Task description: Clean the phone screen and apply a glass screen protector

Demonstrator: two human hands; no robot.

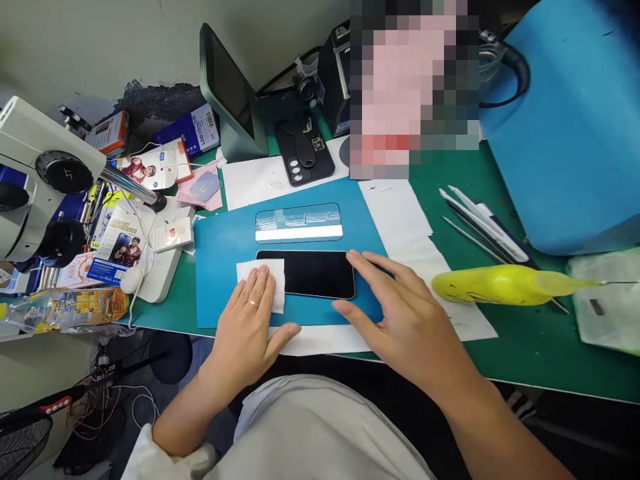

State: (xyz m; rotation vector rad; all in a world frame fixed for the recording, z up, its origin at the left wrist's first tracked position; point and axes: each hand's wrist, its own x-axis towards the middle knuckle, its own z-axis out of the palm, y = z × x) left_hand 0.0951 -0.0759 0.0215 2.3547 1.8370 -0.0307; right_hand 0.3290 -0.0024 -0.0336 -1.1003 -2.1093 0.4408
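While the person leaned in, the left hand [250, 333] lay flat on a white wipe [279, 283], its fingers close together and thumb out, over one end of the phone [320, 275]. The right hand [417, 327] was spread, its index fingertip at the opposite end's upper corner, thumb just beside the lower edge. The phone lay dark-faced on the blue mat [217, 267]; it looked light, thin and stiff, its glossy glass probably slippery and breakable if dropped, best held by the long edges. Just beyond lay a clear, black-rimmed sheet [300, 233], likely more fragile and also an edge-only hold. Around the mat, the green table [540, 360] bore a yellow bottle [490, 285] and, farther back, a black phone case [290, 157] and a tilted display [230, 80]. Behind, the pale wall [150, 33] had a peeling patch.
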